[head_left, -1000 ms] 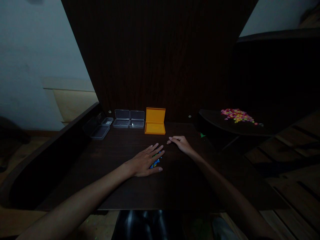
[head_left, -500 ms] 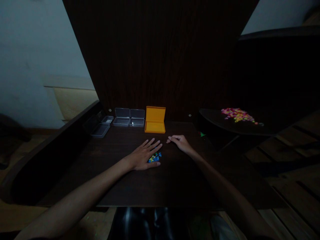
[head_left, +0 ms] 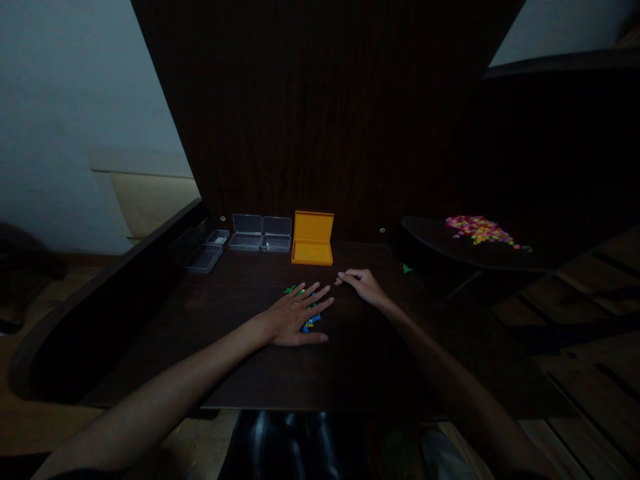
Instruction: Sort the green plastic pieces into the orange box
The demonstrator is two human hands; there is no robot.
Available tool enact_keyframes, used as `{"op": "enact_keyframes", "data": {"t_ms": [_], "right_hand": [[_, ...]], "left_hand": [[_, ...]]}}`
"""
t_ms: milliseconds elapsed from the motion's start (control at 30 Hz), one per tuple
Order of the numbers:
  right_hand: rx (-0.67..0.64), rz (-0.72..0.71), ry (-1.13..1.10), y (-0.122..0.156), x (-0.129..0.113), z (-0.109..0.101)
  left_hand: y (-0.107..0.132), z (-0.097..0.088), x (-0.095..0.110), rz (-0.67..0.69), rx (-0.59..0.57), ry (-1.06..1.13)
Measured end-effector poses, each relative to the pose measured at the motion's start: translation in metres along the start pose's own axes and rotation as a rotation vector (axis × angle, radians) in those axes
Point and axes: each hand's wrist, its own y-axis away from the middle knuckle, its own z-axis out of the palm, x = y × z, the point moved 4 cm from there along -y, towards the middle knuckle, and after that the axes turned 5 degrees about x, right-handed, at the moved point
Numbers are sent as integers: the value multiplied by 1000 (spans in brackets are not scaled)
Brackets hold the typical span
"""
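My left hand (head_left: 295, 319) lies flat with its fingers spread over a small heap of blue, yellow and green pieces (head_left: 313, 321). Some of the heap shows between thumb and index finger; the palm and fingers hide the rest. A few green pieces (head_left: 289, 290) stick out past the fingertips. To the right, my right hand (head_left: 364, 287) rests on the table with its fingers curled in and the thumb against them. Whatever it may hold is hidden. Just beyond the hands stands an orange box (head_left: 313, 261) with its lid raised.
Clear plastic cases (head_left: 245, 241) with raised lids stand left of the orange box, with another clear case (head_left: 205, 259) further left. On a dark side shelf (head_left: 430, 233) at the right lies a pile of pink and yellow pieces (head_left: 480, 230). A green piece (head_left: 406, 268) lies near the shelf's base.
My left hand has shifted slightly right and nearer me over the heap, and green pieces now show beyond its fingers. My right hand keeps its curled pose. The view has shifted a little.
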Motion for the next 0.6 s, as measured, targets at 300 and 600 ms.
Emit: {"op": "enact_keyframes", "data": {"t_ms": [300, 600], "right_hand": [[2, -7, 21, 0, 1, 0], [4, -18, 15, -1, 2, 1]], "left_hand": [[2, 1, -3, -22, 78, -16], [-5, -2, 6, 86, 77, -33]]}}
